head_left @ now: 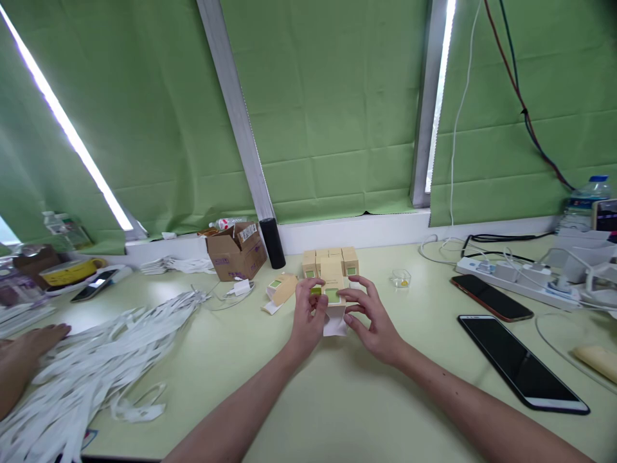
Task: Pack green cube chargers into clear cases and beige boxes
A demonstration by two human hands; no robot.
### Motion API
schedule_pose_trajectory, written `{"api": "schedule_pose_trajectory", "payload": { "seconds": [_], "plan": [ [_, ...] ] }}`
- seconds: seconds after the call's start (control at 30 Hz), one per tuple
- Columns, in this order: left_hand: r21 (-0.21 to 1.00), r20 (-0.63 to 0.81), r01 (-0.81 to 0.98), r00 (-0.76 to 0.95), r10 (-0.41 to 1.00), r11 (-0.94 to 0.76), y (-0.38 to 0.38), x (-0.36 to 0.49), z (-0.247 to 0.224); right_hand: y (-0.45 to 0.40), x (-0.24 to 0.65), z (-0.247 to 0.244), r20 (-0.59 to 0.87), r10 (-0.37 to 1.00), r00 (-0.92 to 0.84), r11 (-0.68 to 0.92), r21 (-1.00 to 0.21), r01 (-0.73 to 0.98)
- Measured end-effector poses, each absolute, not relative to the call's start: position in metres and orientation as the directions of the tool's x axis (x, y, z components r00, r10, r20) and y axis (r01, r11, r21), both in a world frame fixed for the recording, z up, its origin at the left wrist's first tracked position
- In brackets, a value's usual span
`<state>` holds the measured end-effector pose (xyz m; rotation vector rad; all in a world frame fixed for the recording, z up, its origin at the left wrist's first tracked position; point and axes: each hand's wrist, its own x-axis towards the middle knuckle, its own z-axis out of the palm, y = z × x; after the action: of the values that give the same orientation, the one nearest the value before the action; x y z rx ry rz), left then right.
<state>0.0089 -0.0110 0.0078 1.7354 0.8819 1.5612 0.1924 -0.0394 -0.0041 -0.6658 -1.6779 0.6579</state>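
One small box (pixel 332 296) between left hand (pixel 307 318) and right hand (pixel 373 325), both part-curled at its sides; can't tell grip from touch. Behind box: more boxes (pixel 349 258). Left of box: opened carton (pixel 283 290). Right: clear cup (pixel 401 278).

The front tan box (pixel 332 280) looks like smooth, matt card with a white, papery flap (pixel 335 326), while the carton (pixel 234 262) is plain matt cardboard with shiny clear tape-like patches too small to confirm. The tabletop (pixel 231 402) has a smooth, pale finish with a soft sheen, under limp white ribbon-like strips (pixel 120 341) of cloth look. Glossy dark glass faces the 2 right-hand phones (pixel 523 360), the power strip (pixel 520 283) is smooth white plastic, and the green curtains (pixel 332 116) are creased, matt cloth.
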Motion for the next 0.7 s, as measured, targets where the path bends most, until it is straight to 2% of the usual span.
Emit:
{"api": "schedule_pose_trajectory", "payload": {
  "seconds": [0.1,0.23,0.37,0.7],
  "plan": [
    [0.772,0.625,0.092,0.076,0.777,-0.629,-0.015,0.008,0.013,-0.038,0.194,-0.004,0.648,0.745,-0.159,0.662,-0.747,0.062],
    [0.799,0.591,0.006,0.178,0.787,-0.602,-0.018,0.003,0.013,-0.033,0.196,-0.006,0.620,0.774,-0.129,0.626,-0.779,0.013],
    [0.815,0.561,-0.003,0.249,0.789,-0.579,-0.015,0.000,0.008,-0.028,0.198,-0.009,0.596,0.794,-0.120,0.598,-0.801,-0.026],
    [0.815,0.576,-0.045,0.173,0.799,-0.578,-0.006,0.002,0.003,-0.026,0.197,-0.011,0.535,0.830,-0.156,0.528,-0.845,-0.085]
  ]
}}
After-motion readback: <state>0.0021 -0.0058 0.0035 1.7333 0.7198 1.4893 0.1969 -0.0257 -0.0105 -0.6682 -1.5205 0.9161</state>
